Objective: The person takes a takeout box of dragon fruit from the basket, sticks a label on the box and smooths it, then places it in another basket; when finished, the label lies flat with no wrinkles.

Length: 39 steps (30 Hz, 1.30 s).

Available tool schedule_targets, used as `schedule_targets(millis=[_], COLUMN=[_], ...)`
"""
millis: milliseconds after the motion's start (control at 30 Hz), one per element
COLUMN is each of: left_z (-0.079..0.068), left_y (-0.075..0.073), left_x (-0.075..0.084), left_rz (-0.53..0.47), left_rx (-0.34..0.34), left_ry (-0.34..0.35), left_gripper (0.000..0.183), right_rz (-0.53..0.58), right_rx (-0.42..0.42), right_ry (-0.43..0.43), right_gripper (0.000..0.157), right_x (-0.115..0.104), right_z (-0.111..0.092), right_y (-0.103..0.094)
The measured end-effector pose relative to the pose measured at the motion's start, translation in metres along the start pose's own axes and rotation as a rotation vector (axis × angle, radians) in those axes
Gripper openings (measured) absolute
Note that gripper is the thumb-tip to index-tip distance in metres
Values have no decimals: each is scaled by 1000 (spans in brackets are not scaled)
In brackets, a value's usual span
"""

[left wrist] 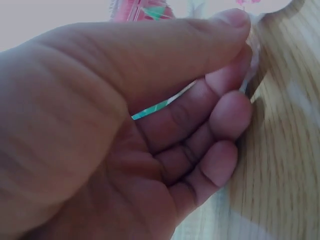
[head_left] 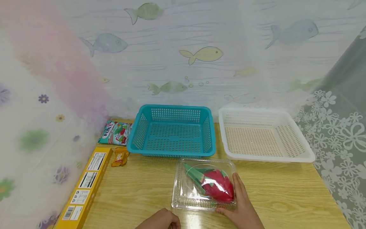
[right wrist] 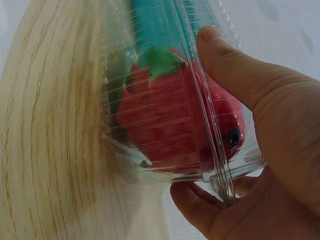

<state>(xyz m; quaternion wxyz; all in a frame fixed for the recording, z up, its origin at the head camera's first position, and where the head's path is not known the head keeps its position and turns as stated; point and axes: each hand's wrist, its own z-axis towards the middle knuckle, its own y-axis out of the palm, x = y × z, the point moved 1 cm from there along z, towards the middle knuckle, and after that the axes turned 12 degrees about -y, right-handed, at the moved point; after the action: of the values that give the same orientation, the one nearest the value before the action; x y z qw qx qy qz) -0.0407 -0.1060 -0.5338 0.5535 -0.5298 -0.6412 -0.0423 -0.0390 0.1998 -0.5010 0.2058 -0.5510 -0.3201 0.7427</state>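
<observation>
A clear plastic clamshell box (head_left: 183, 190) lies closed on the table, holding a red fruit-shaped item with green leaf tips (head_left: 218, 186) and a long green piece (head_left: 194, 173). My right hand (head_left: 243, 203) grips its near right corner, thumb along the front side and fingers on the right side. In the right wrist view, thumb and fingers bracket the box's rim (right wrist: 205, 115), with the red item behind the plastic. Just off the box's near left corner is my left hand (head_left: 164, 219). Its fingers curl loosely with the thumb over the index finger, and nothing shows in the palm (left wrist: 135, 175).
A teal basket (head_left: 171, 152) stands behind the box, with a white basket (head_left: 268, 157) right of it. To the left are a FOX'S candy bag (head_left: 115, 133), a small orange packet (head_left: 120, 156) and a long yellow carton (head_left: 84, 187). Patterned curtains (head_left: 200, 79) enclose the back and sides.
</observation>
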Motion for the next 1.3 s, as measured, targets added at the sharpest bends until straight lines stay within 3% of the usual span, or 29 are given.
schedule_targets(millis=[133, 433, 600, 800, 900, 1100, 1300], left_z=[-1, -4, -5, -8, -10, -16, -20], left_y=[-1, -5, -6, -9, -12, -27, -45], left_x=[-2, 0, 1, 7, 14, 38, 65], left_rz=[-68, -113, -60, -96, -109, -237, -300], left_rx=[-29, -34, -25, -41, -46, -55, 52], left_ry=[-4, -17, 46, 93, 106, 158, 177], left_gripper=[9, 5, 5, 10, 9, 7, 7], right_rz=[-1, -23, -22, -13, -14, -18, -13], right_rx=[2, 11, 11, 9, 5, -2, -19], right_ry=[-4, -18, -21, -16, -12, -4, 16], right_gripper=[134, 134, 134, 133, 133, 134, 135], right_x=[0, -1, -1, -3, -3, -4, -4], right_z=[0, -1, -1, -1, -1, 0, 0], right_y=[0, 0, 0, -1, -1, -2, -3])
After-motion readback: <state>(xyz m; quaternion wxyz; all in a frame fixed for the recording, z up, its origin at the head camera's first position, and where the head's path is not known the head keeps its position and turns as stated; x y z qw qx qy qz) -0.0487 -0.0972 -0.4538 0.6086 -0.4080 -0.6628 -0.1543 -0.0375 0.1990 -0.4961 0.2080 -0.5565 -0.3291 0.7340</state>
